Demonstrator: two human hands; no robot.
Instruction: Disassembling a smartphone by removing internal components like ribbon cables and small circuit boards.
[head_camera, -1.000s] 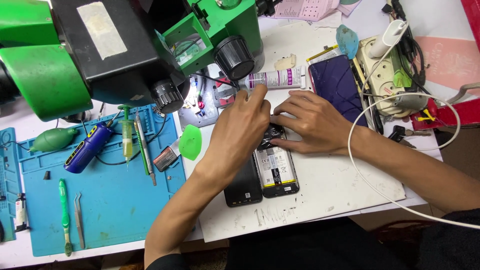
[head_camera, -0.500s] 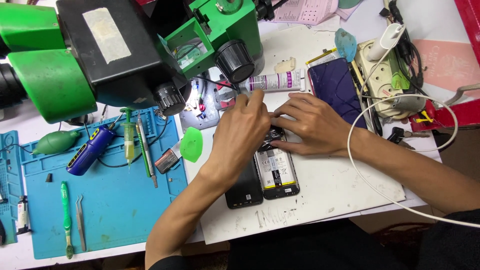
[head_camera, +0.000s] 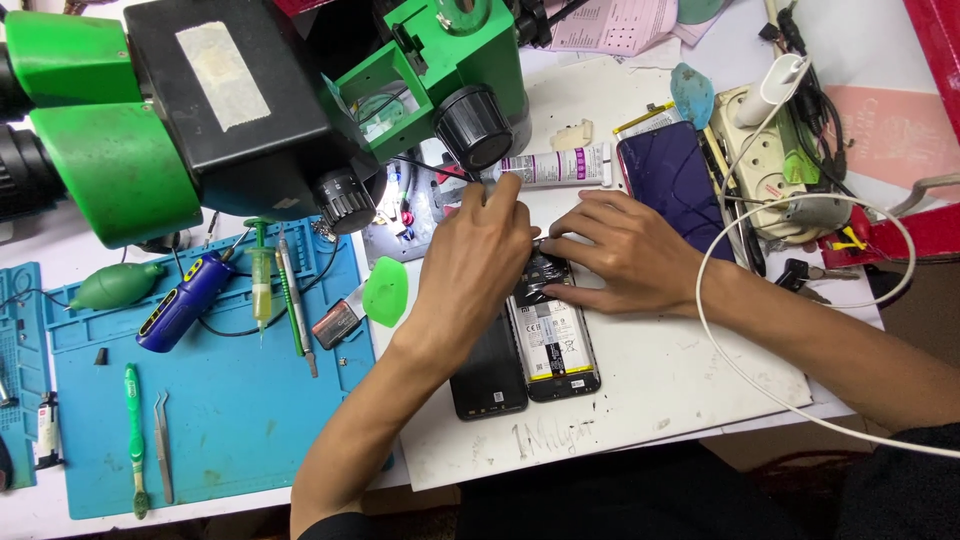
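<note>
Phone (head_camera: 553, 335) lies opened, face down on the white mat (head_camera: 640, 400) at the near edge of your counter, its insides bared: the battery shows in the lower half, so the back is already off. Just beside it on the left lies a dark slab (head_camera: 488, 370), most likely that back cover, though I cannot be sure. The work looks to be in its middle stretch: opened up, nothing closed again, and your fingers busy at the upper end.

Your left hand (head_camera: 475, 265) arches over the top of the phone with the fingers curled down; its grip is hidden under the knuckles, so I cannot tell whether it pinches a tool or a part. Your right hand (head_camera: 620, 250) lies flat and open, fingertips pressing the phone's upper edge to steady it, holding nothing.

To the left, on the blue mat (head_camera: 220, 420), tweezers (head_camera: 162, 445), a green brush (head_camera: 133, 440) and a blue tool (head_camera: 185, 300) lie untouched. A green pick (head_camera: 385, 292) sits near your left wrist.

Farther off, a glue tube (head_camera: 555, 167) and a second phone (head_camera: 672, 180) with a cracked screen lie beyond your hands, under the green microscope (head_camera: 250, 110).
</note>
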